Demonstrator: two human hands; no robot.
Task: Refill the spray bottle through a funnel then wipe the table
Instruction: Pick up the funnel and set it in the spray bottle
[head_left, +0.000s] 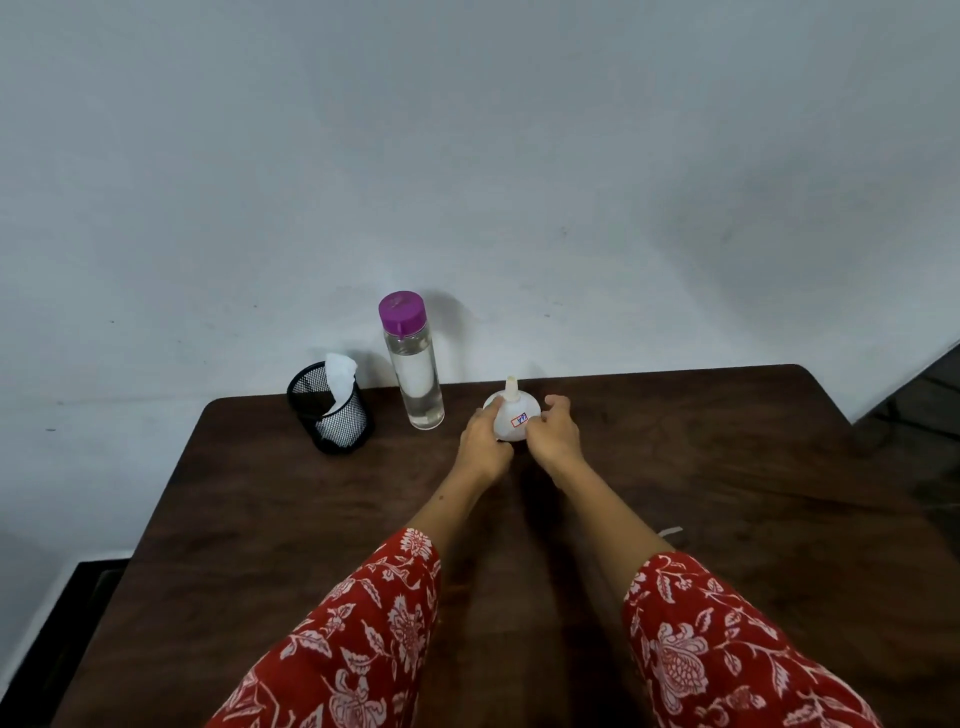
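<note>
Funnel (508, 415): white plastic, standing wide mouth down on the dark wooden table (701, 467), spout pointing up, near the back edge and just right of the clear water bottle (415, 374) with the purple cap (400, 310). A small red-and-blue sticker shows on its flank.

Left hand (485, 441) and right hand (553, 434) flank it, one on each side. Left fingers are curled round the left wall of the cone. Right fingers are curled at the right wall near the sticker; contact there looks like a pinch, though the hand's own back covers the fingertips.

Handling, judged: thin moulded plastic, very light, rigid enough to hold shape, smooth and a little slippery. Best taken by the cone wall or rim, not by the slim spout. It would tip easily once seated in a narrow neck, so one hand should steady it during pouring. Water bottle is tall, narrow and mostly full: heavier, top-heavy, grip mid-body.

Not visible: any spray bottle. The funnel's rim is hidden behind both hands. Black mesh cup (330, 410) at the back left holds a white tissue (340, 376), partly hidden inside. A small pale strip (670, 531) lies beside the right forearm; unidentifiable.
</note>
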